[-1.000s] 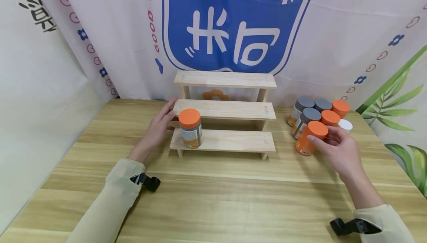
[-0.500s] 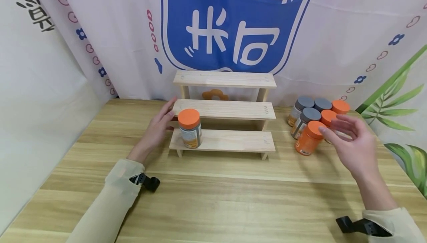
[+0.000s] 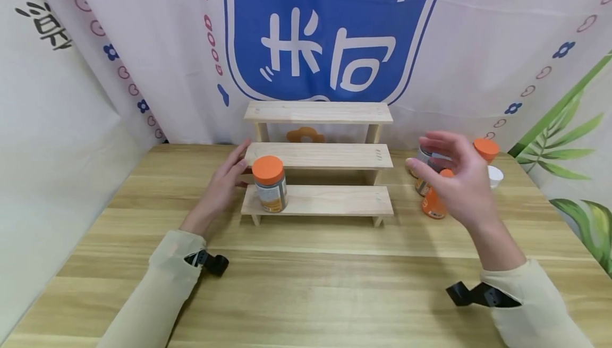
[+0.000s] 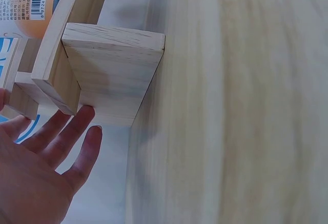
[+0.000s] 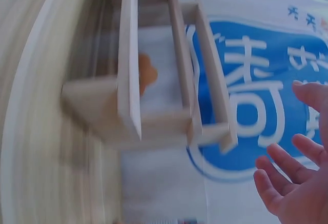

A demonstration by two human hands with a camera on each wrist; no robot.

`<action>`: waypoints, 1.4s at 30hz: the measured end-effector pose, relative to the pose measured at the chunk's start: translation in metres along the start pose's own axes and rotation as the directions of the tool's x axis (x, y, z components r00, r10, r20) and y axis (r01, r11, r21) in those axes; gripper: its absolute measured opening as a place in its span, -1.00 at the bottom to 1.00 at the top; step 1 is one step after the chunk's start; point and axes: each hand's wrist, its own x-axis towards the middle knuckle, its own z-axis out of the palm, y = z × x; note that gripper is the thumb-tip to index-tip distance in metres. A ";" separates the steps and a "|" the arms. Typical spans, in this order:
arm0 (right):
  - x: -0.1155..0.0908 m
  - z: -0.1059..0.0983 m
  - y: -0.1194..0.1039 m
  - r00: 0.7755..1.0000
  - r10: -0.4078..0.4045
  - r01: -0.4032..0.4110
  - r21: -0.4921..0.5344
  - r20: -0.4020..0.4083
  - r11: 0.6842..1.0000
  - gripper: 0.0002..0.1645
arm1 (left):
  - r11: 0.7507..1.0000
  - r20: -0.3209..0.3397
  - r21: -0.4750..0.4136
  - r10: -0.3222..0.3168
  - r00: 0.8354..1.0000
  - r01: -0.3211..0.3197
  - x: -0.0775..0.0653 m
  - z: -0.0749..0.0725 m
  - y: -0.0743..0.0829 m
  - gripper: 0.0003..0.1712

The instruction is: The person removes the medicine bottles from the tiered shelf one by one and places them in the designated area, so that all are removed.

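A three-step wooden display stand (image 3: 334,199) stands at the back of the table. On the left of its lowest step is an upright grey jar (image 3: 271,191) with an orange lid; its printed label (image 4: 25,1) appears in the left wrist view. My left hand (image 3: 215,196) rests against the stand's left end, fingers extended along the wood. Above the grouped jars on the right hovers my right hand (image 3: 461,183), fingers spread and holding nothing. It partly hides an orange jar (image 3: 432,204) and grey-lidded jars (image 3: 423,159) behind it.
An orange-lidded jar (image 3: 485,149) and a white lid (image 3: 494,176) show right of my right hand. A printed curtain (image 3: 191,82) hangs directly behind the stand. The wooden table (image 3: 306,279) extends in front.
My right hand has let go of the orange jar, drawn back to the right, then moved left and up over the group. The left hand has stayed at the stand.
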 end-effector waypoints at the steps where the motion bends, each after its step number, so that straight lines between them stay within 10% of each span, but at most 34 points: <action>1: 0.001 0.004 -0.003 1.000 -0.009 0.009 0.018 0.020 1.000 -0.32 | 1.000 0.000 -0.003 0.000 1.000 0.000 0.000 0.000 -0.001 -0.33; 22: 0.012 0.113 -0.047 0.931 -0.059 -0.061 0.314 0.361 0.947 -0.27 | 1.000 -0.009 0.005 0.026 1.000 -0.026 0.001 -0.002 -0.004 -0.34; 32: 0.008 0.152 -0.056 0.864 -0.056 -0.107 0.290 0.501 0.951 -0.14 | 1.000 -0.005 -0.001 0.026 1.000 -0.026 0.001 -0.002 -0.003 -0.34; 42: 0.007 0.176 -0.060 0.852 -0.023 -0.147 0.280 0.523 0.949 -0.15 | 1.000 -0.006 0.016 0.025 1.000 -0.025 0.001 -0.001 -0.002 -0.34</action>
